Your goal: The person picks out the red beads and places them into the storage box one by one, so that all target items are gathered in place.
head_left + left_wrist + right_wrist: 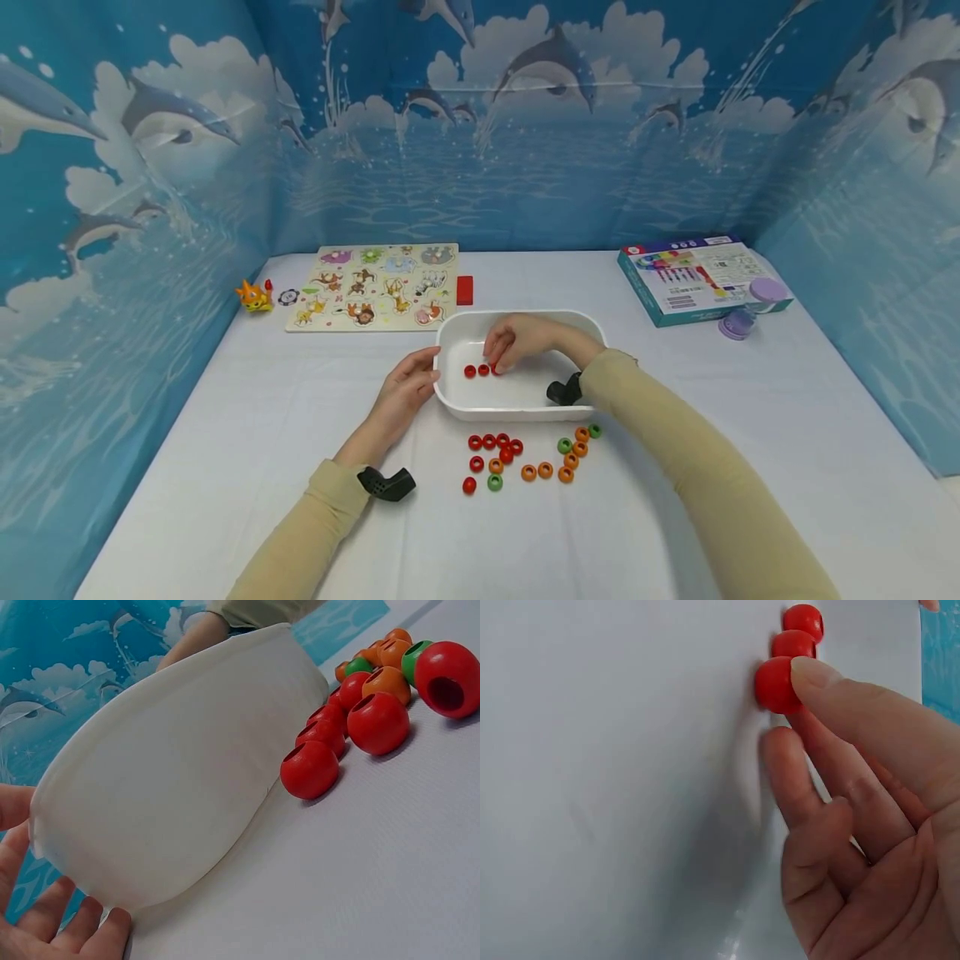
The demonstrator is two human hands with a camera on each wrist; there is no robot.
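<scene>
A white plastic tray (517, 414) stands in the middle of the table. Inside it my right hand (525, 337) pinches a red bead (775, 685) between thumb and fingers, at the tray floor. That bead is at the near end of a short row with two other red beads (470, 372). My left hand (399, 398) touches the tray's left end with extended fingers; in the left wrist view its fingertips (114, 922) rest along the white wall. In front of the tray lie several red beads (309, 771), orange beads (545, 470) and green beads (495, 482).
Behind the tray lie an animal puzzle board (375, 287) and a red block (465, 290). A small orange toy (255, 297) stands at the far left. At the back right are a flat box (705, 275) and purple-lidded tubs (737, 324). A dolphin-print curtain (480, 192) encloses the table.
</scene>
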